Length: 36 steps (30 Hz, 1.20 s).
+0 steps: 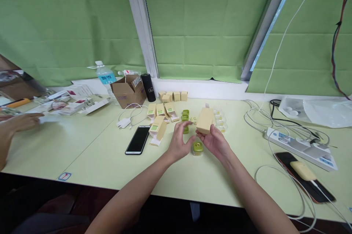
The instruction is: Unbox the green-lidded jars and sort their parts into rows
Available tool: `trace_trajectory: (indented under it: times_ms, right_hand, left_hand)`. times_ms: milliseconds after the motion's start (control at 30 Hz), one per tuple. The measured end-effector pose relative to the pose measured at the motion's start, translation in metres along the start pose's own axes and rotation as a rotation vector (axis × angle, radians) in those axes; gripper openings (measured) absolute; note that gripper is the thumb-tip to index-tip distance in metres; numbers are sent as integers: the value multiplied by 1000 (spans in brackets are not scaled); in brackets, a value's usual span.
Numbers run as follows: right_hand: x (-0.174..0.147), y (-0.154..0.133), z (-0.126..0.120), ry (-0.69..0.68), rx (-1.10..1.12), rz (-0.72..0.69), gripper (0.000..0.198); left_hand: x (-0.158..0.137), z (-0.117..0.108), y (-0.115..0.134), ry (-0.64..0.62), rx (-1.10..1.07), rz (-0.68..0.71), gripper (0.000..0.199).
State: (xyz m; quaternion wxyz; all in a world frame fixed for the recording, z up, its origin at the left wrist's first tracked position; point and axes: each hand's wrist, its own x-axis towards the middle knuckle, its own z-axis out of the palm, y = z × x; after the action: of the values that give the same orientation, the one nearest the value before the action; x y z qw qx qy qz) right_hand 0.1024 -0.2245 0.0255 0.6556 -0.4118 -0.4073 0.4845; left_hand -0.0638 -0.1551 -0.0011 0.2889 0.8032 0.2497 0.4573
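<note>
- Right hand (217,143) gripping cardboard box (205,119), just right of frame centre; long axis roughly up-down the frame.
- Left hand (179,145) spread, nothing in it, just left of the box, apart from it.
- Green-lidded jar (197,147): below box, under the gap between hands.
- Counts: 1 box held, 1 jar, 4 green-labelled boxes (158,128) left of centre.
- Green containers (186,112): partly hidden, can't count.

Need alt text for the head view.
A person's right hand holds a tan box over a pale table, the left hand open beside it. A green-lidded jar stands nearby; more tan boxes and a phone lie to the left.
</note>
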Motion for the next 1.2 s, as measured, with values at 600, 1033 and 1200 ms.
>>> trace_trajectory:
  times_ms: [600, 1033, 1200]
  right_hand:
    - [-5, 4, 14, -7, -26, -85, 67]
    - [-8, -3, 12, -64, 283, -33, 43]
    - [-7, 3, 10, -11, 215, -70, 46]
  left_hand:
    - [19, 10, 20, 8, 297, 181, 68]
    - [10, 6, 15, 6, -376, -32, 44]
    - [8, 8, 23, 32, -307, -50, 37]
